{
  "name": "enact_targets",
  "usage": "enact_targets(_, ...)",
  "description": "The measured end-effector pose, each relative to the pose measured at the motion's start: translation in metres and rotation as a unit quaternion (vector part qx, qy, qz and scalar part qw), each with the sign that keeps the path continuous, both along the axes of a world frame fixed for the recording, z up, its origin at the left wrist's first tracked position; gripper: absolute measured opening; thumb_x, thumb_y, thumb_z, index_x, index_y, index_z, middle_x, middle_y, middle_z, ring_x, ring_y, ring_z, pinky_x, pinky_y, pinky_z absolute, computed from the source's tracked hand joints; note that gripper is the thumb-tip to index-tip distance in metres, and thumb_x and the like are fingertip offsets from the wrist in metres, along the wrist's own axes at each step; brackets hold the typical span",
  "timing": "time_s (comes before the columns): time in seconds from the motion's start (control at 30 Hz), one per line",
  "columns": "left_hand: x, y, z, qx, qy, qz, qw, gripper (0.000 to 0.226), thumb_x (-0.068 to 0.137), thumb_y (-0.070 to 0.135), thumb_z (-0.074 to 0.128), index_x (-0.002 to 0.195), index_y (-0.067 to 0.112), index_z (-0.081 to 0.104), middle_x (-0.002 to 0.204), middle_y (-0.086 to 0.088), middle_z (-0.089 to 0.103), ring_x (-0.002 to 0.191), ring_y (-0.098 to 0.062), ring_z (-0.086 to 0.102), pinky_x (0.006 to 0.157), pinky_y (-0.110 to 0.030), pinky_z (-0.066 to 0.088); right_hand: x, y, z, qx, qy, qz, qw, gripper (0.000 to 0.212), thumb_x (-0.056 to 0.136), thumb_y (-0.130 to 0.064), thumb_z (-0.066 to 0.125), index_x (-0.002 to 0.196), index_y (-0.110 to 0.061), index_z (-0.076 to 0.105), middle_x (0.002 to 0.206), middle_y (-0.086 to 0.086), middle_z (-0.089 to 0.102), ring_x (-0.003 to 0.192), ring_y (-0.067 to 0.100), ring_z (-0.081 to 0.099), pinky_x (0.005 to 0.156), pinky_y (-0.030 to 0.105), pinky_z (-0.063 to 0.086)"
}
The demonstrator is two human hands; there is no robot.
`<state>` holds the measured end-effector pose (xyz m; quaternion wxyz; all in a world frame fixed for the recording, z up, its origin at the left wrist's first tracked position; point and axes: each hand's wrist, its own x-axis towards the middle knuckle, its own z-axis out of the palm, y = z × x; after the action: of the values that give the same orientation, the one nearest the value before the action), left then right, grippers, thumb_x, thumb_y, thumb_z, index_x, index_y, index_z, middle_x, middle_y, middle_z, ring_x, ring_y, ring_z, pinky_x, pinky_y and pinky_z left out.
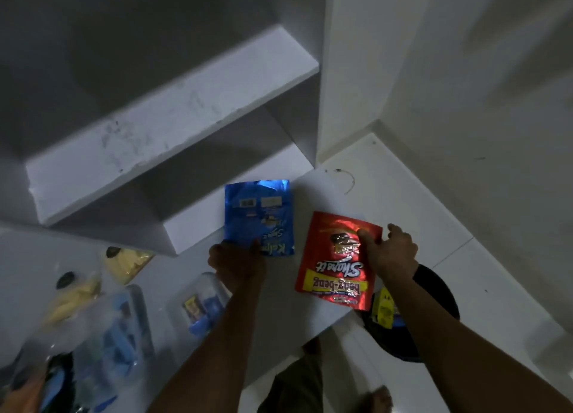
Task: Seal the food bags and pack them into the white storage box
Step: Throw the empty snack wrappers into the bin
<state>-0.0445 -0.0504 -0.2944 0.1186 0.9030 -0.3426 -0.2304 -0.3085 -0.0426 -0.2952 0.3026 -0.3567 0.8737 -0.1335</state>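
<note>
Two bare forearms reach up from the bottom of the view toward a white counter (387, 201). The left hand (237, 262) grips the near bottom corner of a blue bag (259, 217), fingers curled at its lower edge; the bag lies flat on the counter, stretching away from the hand toward the foot of a white shelf (173, 114). The right hand (390, 251) pinches the right edge of a red bag (336, 260), thumb on its glossy front. That bag sits to the left of the hand, its print upside down to the camera and its near end reaching the counter's edge. The two bags lie side by side, a bare strip of counter between them.

Left of the left arm stands a clear tub (198, 304) with small blue and yellow packets inside. Further left are more clear bags (74, 291) holding yellow food, blurred and dim. Below the right wrist, a dark round bin (434, 291) stands on the floor, a yellow packet (384, 308) at its rim.
</note>
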Motion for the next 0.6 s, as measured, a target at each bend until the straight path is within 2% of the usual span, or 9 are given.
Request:
enact_targets(0.07,0.004,-0.003,-0.007,0.018,-0.016,-0.006,1.0,0.071,0.079,0.054,0.069,0.128,0.007,0.049,0.128,-0.014,0.043,0.119,-0.035,0.038,0.093,-0.05,0.041,0.001,-0.006,-0.008,0.015,-0.005,-0.008,1.0,0.084,0.082,-0.065,0.064,0.143,-0.011,0.046,0.14,0.02,0.05,0.129,0.041,0.044,0.105,0.055,0.039)
enact_targets(0.13,0.006,-0.006,-0.01,0.026,-0.028,-0.01,0.999,0.077,0.076,0.057,0.07,0.131,0.009,0.047,0.13,-0.013,0.041,0.12,-0.036,0.037,0.093,-0.051,0.04,0.004,-0.008,-0.014,0.011,-0.013,-0.019,1.0,0.079,0.078,-0.066,0.066,0.135,-0.012,0.055,0.13,0.018,0.059,0.12,0.04,0.053,0.1,0.055,0.044)
enact_targets(0.23,0.009,-0.009,-0.01,0.018,-0.015,-0.002,1.0,0.079,0.073,0.053,0.075,0.132,0.01,0.047,0.134,-0.013,0.039,0.122,-0.037,0.035,0.096,-0.052,0.037,0.011,-0.008,-0.016,-0.03,-0.026,-0.049,0.998,0.067,0.075,-0.061,0.073,0.119,-0.012,0.065,0.114,0.015,0.068,0.106,0.038,0.062,0.09,0.053,0.051)
enact_targets(0.33,0.012,-0.01,-0.012,0.008,-0.015,0.004,1.0,0.077,0.069,0.052,0.078,0.127,0.011,0.05,0.128,-0.013,0.044,0.119,-0.036,0.038,0.094,-0.052,0.037,0.016,-0.008,-0.012,-0.067,-0.021,-0.065,0.995,0.055,0.076,-0.055,0.075,0.111,-0.014,0.067,0.108,0.013,0.069,0.1,0.036,0.065,0.087,0.053,0.053)
enact_targets(0.43,0.012,-0.01,-0.014,0.003,-0.025,0.002,1.0,0.06,0.076,0.046,0.074,0.121,0.01,0.056,0.123,-0.013,0.048,0.116,-0.035,0.041,0.092,-0.05,0.039,0.017,-0.007,-0.01,-0.089,-0.007,-0.075,0.993,0.041,0.079,-0.049,0.074,0.103,-0.016,0.071,0.104,0.012,0.07,0.099,0.036,0.064,0.087,0.052,0.052)
enact_targets(0.53,0.01,-0.007,-0.007,-0.008,-0.028,0.01,1.0,0.036,0.091,0.036,0.059,0.116,0.01,0.061,0.12,-0.014,0.054,0.114,-0.034,0.045,0.092,-0.048,0.038,0.016,-0.004,-0.001,-0.107,-0.018,-0.081,0.991,0.034,0.085,-0.042,0.072,0.1,-0.011,0.071,0.097,0.011,0.071,0.09,0.034,0.066,0.083,0.043,0.053)
enact_targets(0.6,0.008,-0.003,0.0,-0.021,-0.023,0.013,0.999,0.033,0.096,0.033,0.051,0.117,0.009,0.061,0.119,-0.016,0.056,0.114,-0.035,0.047,0.093,-0.047,0.037,0.014,0.0,0.007,-0.123,-0.037,-0.088,0.988,0.031,0.087,-0.039,0.072,0.1,-0.011,0.07,0.095,0.011,0.072,0.087,0.032,0.066,0.081,0.041,0.053)
